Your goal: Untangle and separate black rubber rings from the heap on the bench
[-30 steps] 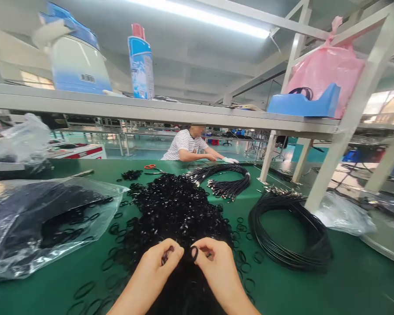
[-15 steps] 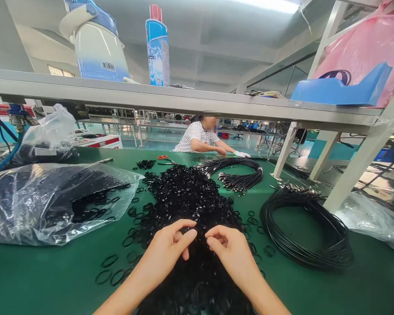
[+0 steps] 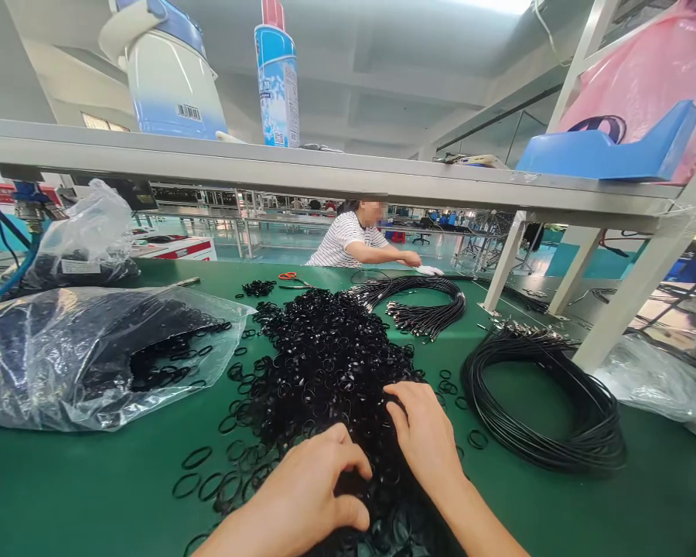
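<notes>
A large heap of black rubber rings lies in front of me. Over its near part hovers my left hand, fingers curved and thumb apart, with nothing visible between them. Higher up, along the heap's right side, my right hand reaches down to the rings, its thumb and forefinger slightly apart. I see no ring held in it, though its other fingers are partly hidden. Loose rings are scattered to the left of the heap.
A clear plastic bag of rings lies left. At right is a coil of black cables; a smaller cable bundle and orange-handled scissors lie farther back. A shelf crosses overhead. A co-worker sits opposite.
My hands have moved apart from their close, pinched pose. The left came down nearer to me and spread its fingers; the right shifted right and slightly up. The co-worker's arm moved right.
</notes>
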`<state>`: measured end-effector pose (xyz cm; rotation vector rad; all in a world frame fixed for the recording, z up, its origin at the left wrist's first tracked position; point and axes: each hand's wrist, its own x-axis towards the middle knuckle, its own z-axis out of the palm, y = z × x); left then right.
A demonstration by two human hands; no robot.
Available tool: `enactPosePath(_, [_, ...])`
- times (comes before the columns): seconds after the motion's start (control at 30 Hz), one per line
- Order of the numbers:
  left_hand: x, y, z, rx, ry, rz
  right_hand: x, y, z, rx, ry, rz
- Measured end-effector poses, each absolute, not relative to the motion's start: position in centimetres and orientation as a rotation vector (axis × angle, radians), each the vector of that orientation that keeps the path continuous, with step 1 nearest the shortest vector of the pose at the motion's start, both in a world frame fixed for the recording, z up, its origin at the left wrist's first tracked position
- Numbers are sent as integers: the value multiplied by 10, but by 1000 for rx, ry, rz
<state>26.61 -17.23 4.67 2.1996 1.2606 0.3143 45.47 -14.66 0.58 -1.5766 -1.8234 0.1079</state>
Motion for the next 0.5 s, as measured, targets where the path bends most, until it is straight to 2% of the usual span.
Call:
enactPosePath(0.13, [273,-175,44,2216,1298,380,453,-141,-10,-1540,-2011,-105])
enactPosePath(0.33, [263,-158,57,1922,1237,690,453,-138,-19,-1475,-1963,-108])
enactPosePath(0.5, [259,-154,53,1748,1214,805,454,-137,-13,-1486,-1905,-145])
